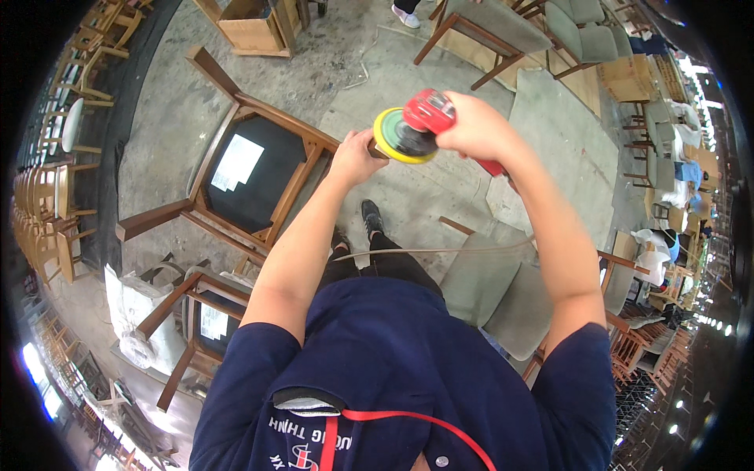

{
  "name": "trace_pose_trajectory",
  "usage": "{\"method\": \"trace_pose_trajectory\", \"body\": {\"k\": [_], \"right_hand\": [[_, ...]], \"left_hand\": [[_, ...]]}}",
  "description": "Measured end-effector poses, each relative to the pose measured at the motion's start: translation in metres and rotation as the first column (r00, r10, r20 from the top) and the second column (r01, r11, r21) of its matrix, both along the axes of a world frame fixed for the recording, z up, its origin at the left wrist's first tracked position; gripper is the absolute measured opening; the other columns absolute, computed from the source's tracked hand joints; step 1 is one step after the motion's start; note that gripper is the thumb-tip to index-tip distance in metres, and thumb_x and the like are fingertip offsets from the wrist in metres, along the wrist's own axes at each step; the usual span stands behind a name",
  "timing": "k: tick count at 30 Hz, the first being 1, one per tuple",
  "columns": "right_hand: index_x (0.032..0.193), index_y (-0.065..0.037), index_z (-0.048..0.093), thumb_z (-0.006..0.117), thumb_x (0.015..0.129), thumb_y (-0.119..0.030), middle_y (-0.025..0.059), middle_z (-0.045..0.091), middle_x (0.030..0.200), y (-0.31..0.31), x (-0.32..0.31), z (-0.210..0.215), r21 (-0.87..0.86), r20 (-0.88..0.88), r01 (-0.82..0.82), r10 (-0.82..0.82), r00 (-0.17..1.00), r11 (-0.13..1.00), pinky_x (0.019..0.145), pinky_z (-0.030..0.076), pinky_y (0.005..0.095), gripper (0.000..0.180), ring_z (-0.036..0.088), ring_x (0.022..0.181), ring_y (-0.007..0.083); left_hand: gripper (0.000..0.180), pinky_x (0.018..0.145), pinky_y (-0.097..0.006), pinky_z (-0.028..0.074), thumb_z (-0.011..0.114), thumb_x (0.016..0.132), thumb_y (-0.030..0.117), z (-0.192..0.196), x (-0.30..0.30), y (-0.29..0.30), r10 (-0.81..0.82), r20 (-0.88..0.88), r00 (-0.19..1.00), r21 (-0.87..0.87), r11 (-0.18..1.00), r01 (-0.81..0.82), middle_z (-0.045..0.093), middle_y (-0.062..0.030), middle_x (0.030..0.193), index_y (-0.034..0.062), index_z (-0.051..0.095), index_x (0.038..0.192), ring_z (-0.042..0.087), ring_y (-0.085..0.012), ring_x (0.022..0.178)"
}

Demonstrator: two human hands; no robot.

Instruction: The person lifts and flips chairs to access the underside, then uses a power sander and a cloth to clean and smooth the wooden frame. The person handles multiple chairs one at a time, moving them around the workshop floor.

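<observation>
My right hand point(481, 129) is wrapped round a red power sander point(430, 110), held up in front of me. Its round pad point(386, 125), yellow-rimmed with a green face, is beside my left hand point(357, 161). The fingers of that hand close on the end of a chair leg point(379, 149). This wooden chair point(287, 118) is tipped over to my left, its black underside point(267, 157) with white paper labels facing up. The pad's edge overlaps the leg end in view; I cannot tell if they touch.
A cable or hose point(440, 250) crosses in front of my legs. Grey upholstered chairs point(487, 294) stand close on my right, more point(503, 31) at the far right. Another upturned chair point(184, 330) lies at the near left. A wooden crate point(253, 31) and a person's shoe point(406, 16) are ahead.
</observation>
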State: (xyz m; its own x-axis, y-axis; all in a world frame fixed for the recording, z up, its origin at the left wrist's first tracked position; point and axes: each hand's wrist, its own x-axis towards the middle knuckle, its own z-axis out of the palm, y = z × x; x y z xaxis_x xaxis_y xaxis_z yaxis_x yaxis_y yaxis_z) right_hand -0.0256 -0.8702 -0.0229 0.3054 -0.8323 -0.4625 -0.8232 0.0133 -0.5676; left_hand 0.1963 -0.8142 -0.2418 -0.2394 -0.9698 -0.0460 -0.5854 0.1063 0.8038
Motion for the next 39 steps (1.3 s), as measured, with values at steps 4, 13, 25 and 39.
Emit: {"method": "trace_pose_trajectory", "body": {"k": [4, 13, 25, 39], "right_hand": [[0.115, 0.001, 0.063, 0.073, 0.077, -0.013, 0.0112, 0.070, 0.083, -0.021, 0.033, 0.002, 0.128, -0.062, -0.065, 0.073, 0.995, 0.990, 0.056, 0.055, 0.0377, 0.042, 0.068, 0.060, 0.0204], [0.109, -0.001, 0.062, 0.069, 0.079, 0.000, 0.0060, 0.065, 0.072, 0.002, -0.036, -0.042, 0.243, 0.108, 0.194, -0.225, 0.968, 0.950, 0.050, 0.050, 0.0348, 0.031, 0.061, 0.053, 0.0157], [0.125, 0.000, 0.065, 0.074, 0.077, -0.004, 0.0070, 0.070, 0.084, 0.136, -0.049, -0.070, 0.294, 0.347, 0.520, -0.597, 0.724, 0.802, 0.056, 0.055, 0.0352, 0.048, 0.066, 0.058, 0.0165], [0.122, -0.001, 0.066, 0.077, 0.078, -0.005, 0.0076, 0.072, 0.082, 0.122, -0.042, -0.086, 0.317, 0.388, 0.473, -0.567, 0.726, 0.822, 0.055, 0.055, 0.0351, 0.046, 0.068, 0.059, 0.0160]], "left_hand": [[0.053, 0.106, -0.044, 0.054, 0.088, 0.077, 0.026, -0.006, 0.000, 0.004, 0.082, -0.013, 0.997, -0.018, 0.996, -0.082, 0.076, -0.0059, 0.119, 0.0133, 0.073, 0.126, 0.062, -0.0349, 0.115], [0.045, 0.102, -0.046, 0.056, 0.089, 0.076, 0.023, 0.007, -0.006, -0.001, 0.041, 0.049, 0.998, 0.088, 0.995, -0.045, 0.075, -0.0057, 0.116, 0.0105, 0.069, 0.114, 0.063, -0.0344, 0.116], [0.049, 0.102, -0.047, 0.055, 0.093, 0.076, 0.022, 0.002, -0.005, -0.003, 0.029, 0.104, 0.994, 0.095, 0.995, -0.039, 0.074, -0.0118, 0.115, 0.0098, 0.070, 0.116, 0.064, -0.0355, 0.118], [0.049, 0.104, -0.049, 0.054, 0.093, 0.077, 0.020, -0.003, -0.007, -0.006, 0.035, 0.107, 0.994, 0.123, 0.991, -0.048, 0.074, -0.0127, 0.117, 0.0092, 0.070, 0.119, 0.063, -0.0375, 0.120]]}}
